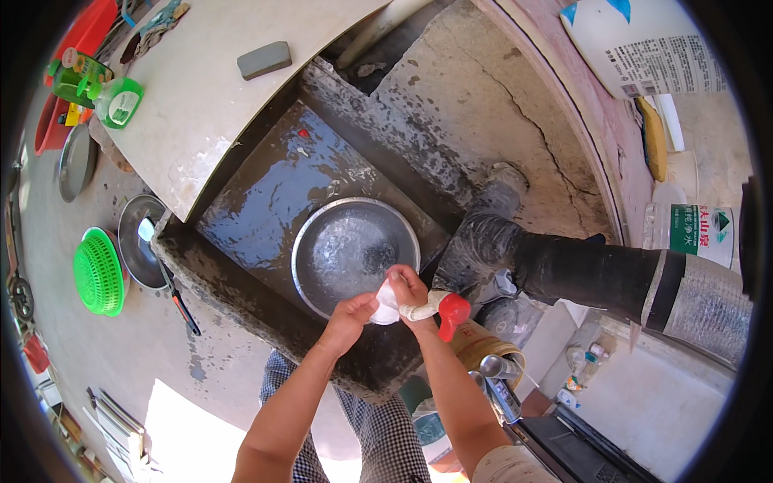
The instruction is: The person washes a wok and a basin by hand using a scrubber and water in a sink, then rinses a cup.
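My left hand and my right hand both grip a small, soft-looking white piece, perhaps cloth. They hold it above the near right rim of a round metal basin, where rippling water shows. The basin stands inside a wet, rough concrete sink. Just right of my right wrist is a tap with a red handle; its pale spout lies close to that hand, and the outlet is hidden. A small red scrap lies on the sink's wet floor.
A thick black-wrapped pipe crosses at right. Left of the sink stand a frying pan with a turner and a green colander. A grey whetstone and green pump bottles rest on the slab.
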Action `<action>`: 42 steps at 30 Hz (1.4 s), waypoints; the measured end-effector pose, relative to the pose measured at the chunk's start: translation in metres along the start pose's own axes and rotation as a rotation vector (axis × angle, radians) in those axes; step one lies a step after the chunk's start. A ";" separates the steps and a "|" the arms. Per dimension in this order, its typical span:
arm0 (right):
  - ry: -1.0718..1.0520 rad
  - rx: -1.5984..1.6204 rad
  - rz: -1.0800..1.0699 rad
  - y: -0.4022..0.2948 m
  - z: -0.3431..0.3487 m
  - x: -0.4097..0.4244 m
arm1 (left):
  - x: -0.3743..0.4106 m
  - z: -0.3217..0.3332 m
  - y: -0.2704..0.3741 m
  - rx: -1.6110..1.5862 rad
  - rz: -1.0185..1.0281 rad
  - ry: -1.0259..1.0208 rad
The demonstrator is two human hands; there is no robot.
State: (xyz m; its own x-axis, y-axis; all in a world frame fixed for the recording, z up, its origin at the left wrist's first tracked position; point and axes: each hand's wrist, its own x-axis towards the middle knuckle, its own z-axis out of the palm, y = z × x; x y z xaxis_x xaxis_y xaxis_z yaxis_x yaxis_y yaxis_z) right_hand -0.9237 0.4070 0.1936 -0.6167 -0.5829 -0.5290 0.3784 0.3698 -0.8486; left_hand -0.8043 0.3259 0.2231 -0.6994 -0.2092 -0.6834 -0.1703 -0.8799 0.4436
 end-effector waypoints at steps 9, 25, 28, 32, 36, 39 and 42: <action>-0.048 -0.419 -0.264 -0.030 -0.006 -0.004 | 0.000 0.001 0.009 0.092 -0.089 -0.010; -0.127 -0.492 -0.226 -0.044 -0.007 0.002 | -0.003 0.003 0.009 0.052 -0.001 -0.031; -0.129 -0.449 -0.248 -0.038 -0.005 0.005 | -0.003 0.002 0.009 0.031 -0.015 -0.018; -0.108 -0.209 -0.038 -0.020 -0.014 0.010 | -0.006 0.017 0.009 0.051 0.080 0.002; 0.117 -0.579 -0.172 -0.036 0.024 -0.012 | 0.002 0.010 -0.002 -0.098 0.172 0.180; 0.156 -0.668 -0.304 -0.042 0.038 -0.029 | 0.009 0.012 0.009 -0.101 0.075 0.445; -0.028 -0.192 0.063 -0.050 0.043 -0.028 | 0.015 -0.003 0.022 -0.182 -0.050 0.415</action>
State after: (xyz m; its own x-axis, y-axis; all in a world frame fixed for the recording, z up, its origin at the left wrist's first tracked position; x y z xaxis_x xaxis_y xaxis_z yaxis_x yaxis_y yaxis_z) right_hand -0.8957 0.3739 0.2502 -0.5755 -0.5733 -0.5832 0.2750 0.5359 -0.7983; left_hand -0.8157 0.3022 0.2208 -0.3499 -0.2855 -0.8922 -0.0460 -0.9461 0.3207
